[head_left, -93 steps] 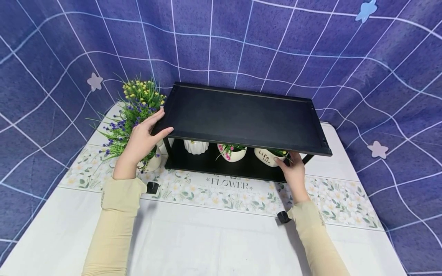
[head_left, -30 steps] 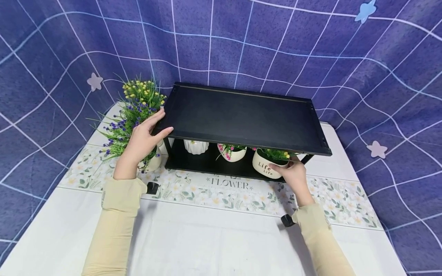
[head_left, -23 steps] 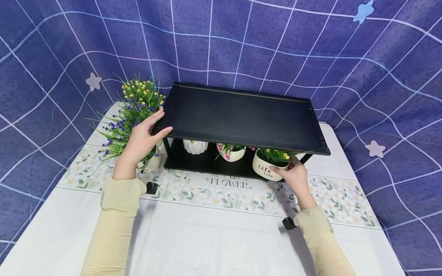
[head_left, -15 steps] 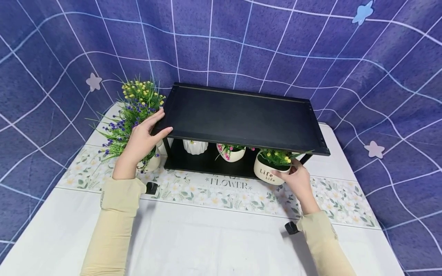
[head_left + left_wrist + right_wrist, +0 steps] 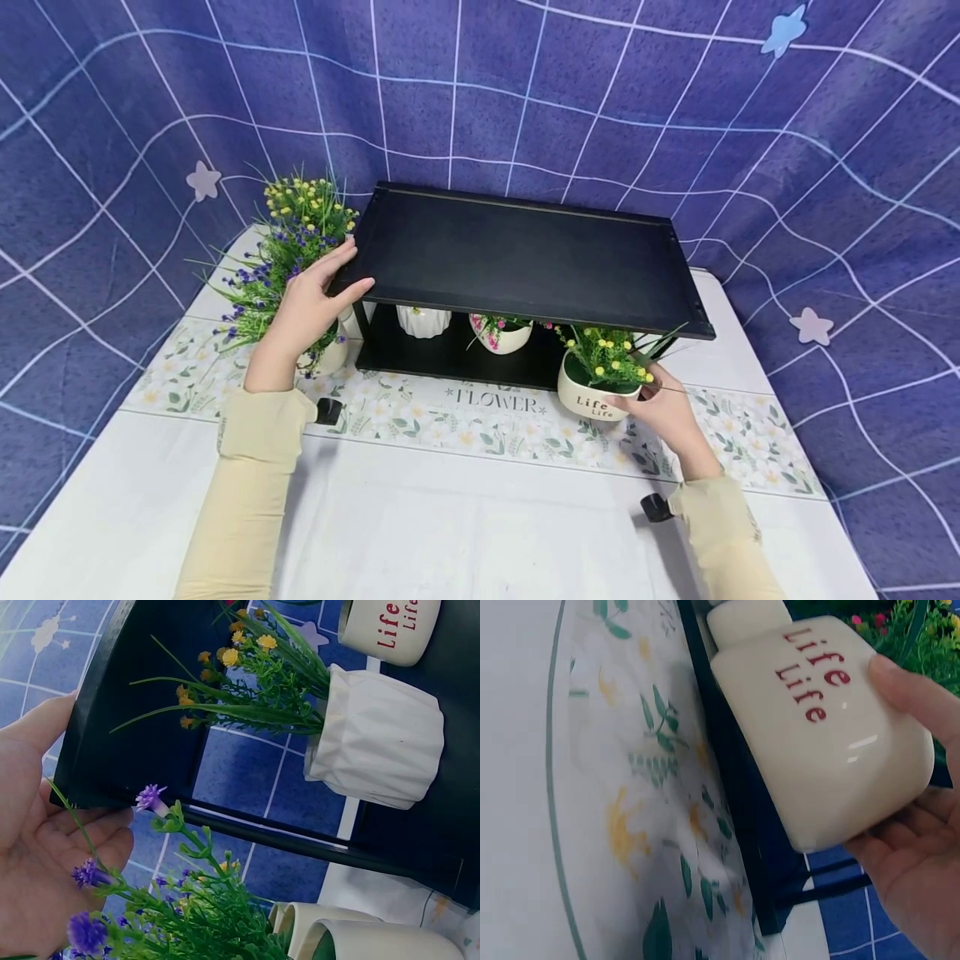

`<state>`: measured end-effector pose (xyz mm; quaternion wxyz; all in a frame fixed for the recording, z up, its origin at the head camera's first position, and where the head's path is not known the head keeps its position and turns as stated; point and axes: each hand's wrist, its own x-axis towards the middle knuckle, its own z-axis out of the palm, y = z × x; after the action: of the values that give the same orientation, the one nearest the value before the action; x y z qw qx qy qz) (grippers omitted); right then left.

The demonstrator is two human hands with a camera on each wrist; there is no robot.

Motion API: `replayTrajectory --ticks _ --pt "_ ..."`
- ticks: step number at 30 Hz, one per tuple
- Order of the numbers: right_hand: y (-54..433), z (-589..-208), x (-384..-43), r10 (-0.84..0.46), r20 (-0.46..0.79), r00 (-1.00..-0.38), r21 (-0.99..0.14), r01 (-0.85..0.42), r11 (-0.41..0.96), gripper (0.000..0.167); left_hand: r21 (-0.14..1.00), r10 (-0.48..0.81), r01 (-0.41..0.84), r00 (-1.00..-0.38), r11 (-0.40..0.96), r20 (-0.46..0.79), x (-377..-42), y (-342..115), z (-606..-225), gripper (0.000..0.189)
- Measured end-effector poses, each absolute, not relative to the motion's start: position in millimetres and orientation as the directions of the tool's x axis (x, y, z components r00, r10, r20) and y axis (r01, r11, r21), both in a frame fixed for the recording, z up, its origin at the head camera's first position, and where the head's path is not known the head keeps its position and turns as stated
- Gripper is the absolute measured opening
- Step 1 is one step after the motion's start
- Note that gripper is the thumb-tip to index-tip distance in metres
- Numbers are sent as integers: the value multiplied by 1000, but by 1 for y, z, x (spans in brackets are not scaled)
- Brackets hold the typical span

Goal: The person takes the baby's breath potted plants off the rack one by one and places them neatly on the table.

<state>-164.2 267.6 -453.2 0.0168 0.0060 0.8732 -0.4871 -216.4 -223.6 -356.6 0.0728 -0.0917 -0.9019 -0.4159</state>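
My right hand (image 5: 663, 408) grips the right side of a cream flower pot (image 5: 596, 400) lettered "Life Life", thumb on its front. Yellow flowers (image 5: 609, 354) and green leaves fill the pot, which is just in front of the black shelf's (image 5: 525, 258) lower board. In the right wrist view, the thumb presses the pot's (image 5: 817, 735) face and the fingers curl round its far side. My left hand (image 5: 307, 308) holds the front left corner of the shelf's top board, thumb along the front edge and fingers along the left side.
On the lower board stand a white ribbed pot (image 5: 423, 322) and a cream pot (image 5: 506, 339) with pink flowers. Left of the shelf, purple and yellow flowers (image 5: 292, 242) grow from cream pots (image 5: 382, 941). A blue gridded curtain (image 5: 480, 100) hangs behind the white table (image 5: 465, 517).
My right hand has drawn the cream "Life Life" pot forward from under the top board, so its yellow flowers show more. My left hand has stayed on the shelf corner.
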Motion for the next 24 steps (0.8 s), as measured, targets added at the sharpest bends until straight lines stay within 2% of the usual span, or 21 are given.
replayTrajectory --ticks 11,20,24 --pt "293 -452 -151 20 -165 -986 -795 145 589 92 738 106 224 -973 637 204 -216 -224 -356 70" --pt "317 -461 -133 20 -78 -997 -819 75 569 86 729 109 226 -973 646 206 -215 -225 -356 69" --pt "326 -462 -125 49 -60 -997 -737 77 672 70 732 109 231 -971 641 211 -216 -224 -356 69"
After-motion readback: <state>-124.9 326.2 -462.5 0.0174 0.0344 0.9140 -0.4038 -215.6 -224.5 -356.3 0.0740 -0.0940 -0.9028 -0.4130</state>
